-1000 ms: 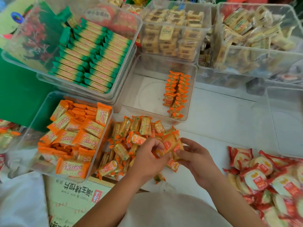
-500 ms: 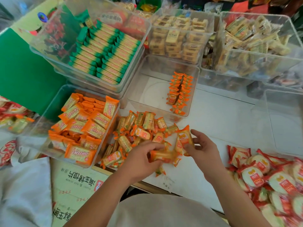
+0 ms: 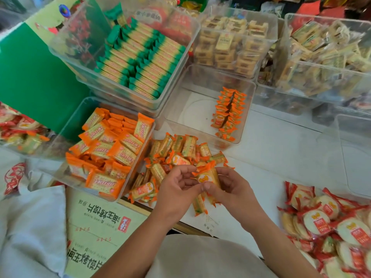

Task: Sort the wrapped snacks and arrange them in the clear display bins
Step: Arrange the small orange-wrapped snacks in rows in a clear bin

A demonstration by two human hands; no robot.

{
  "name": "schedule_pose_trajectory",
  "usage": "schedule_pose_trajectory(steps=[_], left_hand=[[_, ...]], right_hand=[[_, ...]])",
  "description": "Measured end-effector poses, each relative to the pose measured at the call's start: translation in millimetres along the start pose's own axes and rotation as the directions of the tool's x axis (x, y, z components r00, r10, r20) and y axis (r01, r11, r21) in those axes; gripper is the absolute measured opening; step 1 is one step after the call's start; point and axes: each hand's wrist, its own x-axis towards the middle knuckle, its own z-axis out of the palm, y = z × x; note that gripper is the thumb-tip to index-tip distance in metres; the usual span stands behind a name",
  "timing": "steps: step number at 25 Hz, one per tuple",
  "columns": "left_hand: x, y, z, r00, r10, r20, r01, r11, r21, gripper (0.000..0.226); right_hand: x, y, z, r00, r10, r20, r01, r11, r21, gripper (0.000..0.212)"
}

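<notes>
A loose pile of small orange-wrapped snacks [image 3: 176, 155] lies on the white table in front of a clear bin [image 3: 204, 135] that holds one upright row of the same snacks [image 3: 227, 115] along its right wall. My right hand [image 3: 230, 189] grips a small stack of these orange snacks [image 3: 207, 176], with my thumb across the front packet. My left hand [image 3: 177, 187] is right beside it, fingers curled, its fingertips touching the stack's left edge. More packets hang below the hands.
Around the pile stand a bin of larger orange cracker packs [image 3: 108, 149], a bin of green-wrapped packs [image 3: 140, 57], and bins of pale biscuits [image 3: 230, 43] at the back. Red-and-white rice crackers [image 3: 329, 223] are heaped at the right. A green printed carton [image 3: 96, 223] lies below.
My hands have come together: the packet my left hand held sideways has joined the stack in my right hand, which now stands upright between both hands.
</notes>
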Motion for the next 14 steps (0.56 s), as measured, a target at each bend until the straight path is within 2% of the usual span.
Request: schedule_pose_trajectory(steps=[2,4,6,8,11,14], left_hand=[[11.9,-8.2,-9.0,1.0,-0.028,0.014,0.027,0.999,0.023,0.038],[37.0,-26.8,-25.5,0.995,-0.026,-0.099,0.049,0.971,0.236,0.03],[67.9,-44.2,-41.9,0.973,0.027,-0.229,0.093,0.862,0.498,0.04],[97.4,-56.6,-48.4,0.974,0.038,-0.221,0.114,0.765,0.634,0.058],[128.3,-63.9,-47.6,0.982,-0.014,-0.186,0.145,0.687,0.712,0.062],[137.8,-64.3,-48.9,0.984,-0.051,-0.17,0.15,0.754,0.639,0.054]], right_hand=[[3.7,-3.8,-1.8,0.998,0.018,-0.06,-0.015,0.998,0.053,0.039],[6.4,-5.5,-2.8,0.991,0.037,-0.131,-0.029,0.997,0.067,0.033],[9.6,-7.4,0.5,0.988,0.045,-0.146,-0.04,0.998,0.039,0.029],[14.5,-9.7,4.8,0.988,0.043,-0.145,-0.044,0.999,-0.001,0.034],[23.4,-15.2,6.6,0.991,0.009,-0.134,-0.019,0.997,-0.075,0.04],[34.0,-20.5,3.7,0.986,-0.003,-0.165,-0.013,0.995,-0.097,0.04]])
